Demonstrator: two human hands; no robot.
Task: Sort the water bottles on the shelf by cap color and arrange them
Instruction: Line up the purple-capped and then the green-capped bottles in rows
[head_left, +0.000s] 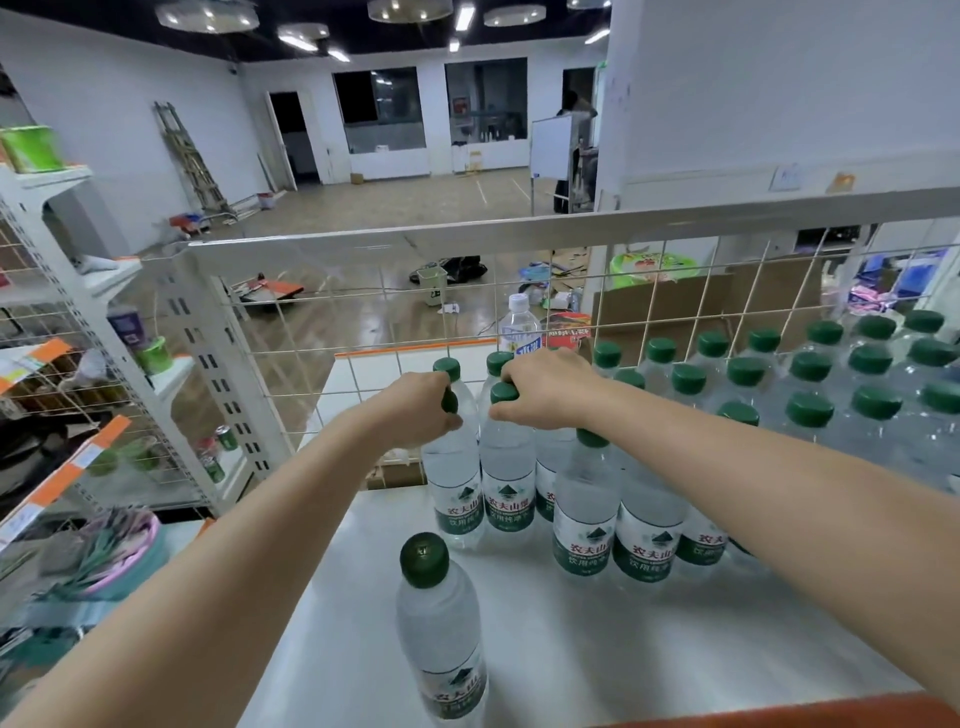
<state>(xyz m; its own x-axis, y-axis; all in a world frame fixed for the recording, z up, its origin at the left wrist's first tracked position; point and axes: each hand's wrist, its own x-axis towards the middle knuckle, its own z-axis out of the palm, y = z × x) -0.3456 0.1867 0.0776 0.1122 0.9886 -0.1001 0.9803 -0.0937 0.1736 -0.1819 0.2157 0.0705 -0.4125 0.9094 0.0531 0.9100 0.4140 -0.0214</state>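
Both grips are closed on green-capped bottle necks mid-frame: left hand (421, 410) holds one bottle (451, 467), right hand (545, 397) its neighbour (506, 467), on the white shelf (597, 649). Packed green-capped rows (810, 384) fill the right. A white-capped bottle (518, 327) stands behind; a lone bottle (441, 623) stands in front. A careless shove could topple neighbours.

Two bare forearms (no sleeves, no jewellery)
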